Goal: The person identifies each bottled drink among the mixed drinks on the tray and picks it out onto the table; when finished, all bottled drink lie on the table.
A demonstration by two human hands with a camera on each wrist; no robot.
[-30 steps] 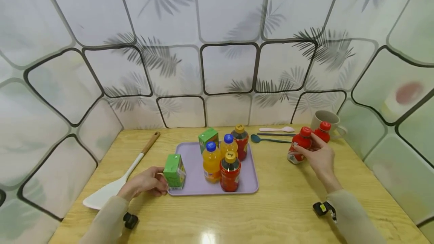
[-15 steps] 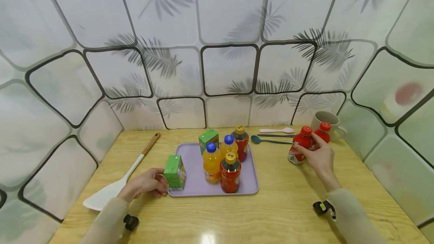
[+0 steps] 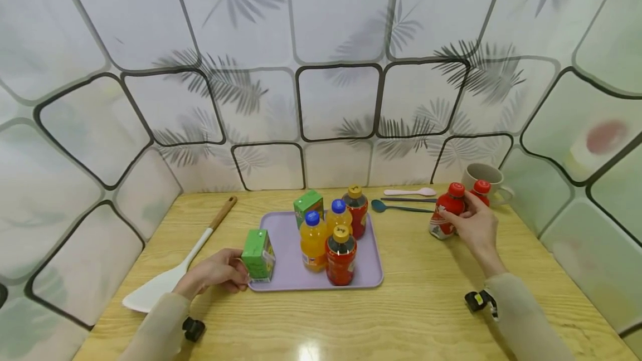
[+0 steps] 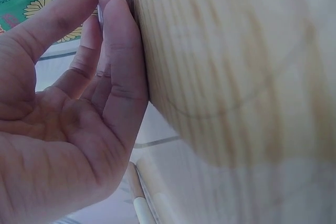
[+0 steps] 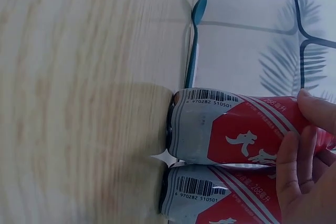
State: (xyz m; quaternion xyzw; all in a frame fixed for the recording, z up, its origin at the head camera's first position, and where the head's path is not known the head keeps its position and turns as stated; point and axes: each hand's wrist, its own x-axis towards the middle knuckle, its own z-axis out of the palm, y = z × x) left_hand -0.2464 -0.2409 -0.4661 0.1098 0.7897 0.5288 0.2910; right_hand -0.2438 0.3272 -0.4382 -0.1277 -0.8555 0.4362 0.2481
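Note:
My right hand pinches a red plastic bottle by its upper part, thumb on one side and fingers on the other. A matching red bottle stands beside it, partly hidden by that hand. At the lilac tray, my left hand has the left rim between thumb and fingers; in the left wrist view the fingers lie close along the table. A green drink carton stands by those fingertips. Farther in are another green carton, orange drink bottles and dark, yellow-capped bottles.
Left of the tray lies a white spatula with a wooden handle. A grey mug stands behind the red bottles. Toward the back wall are a teal spoon, a thin dark stick and a pink spoon.
My right hand and its red bottle have shifted slightly right and back, closer to the second red bottle. The left hand and tray stay where they were.

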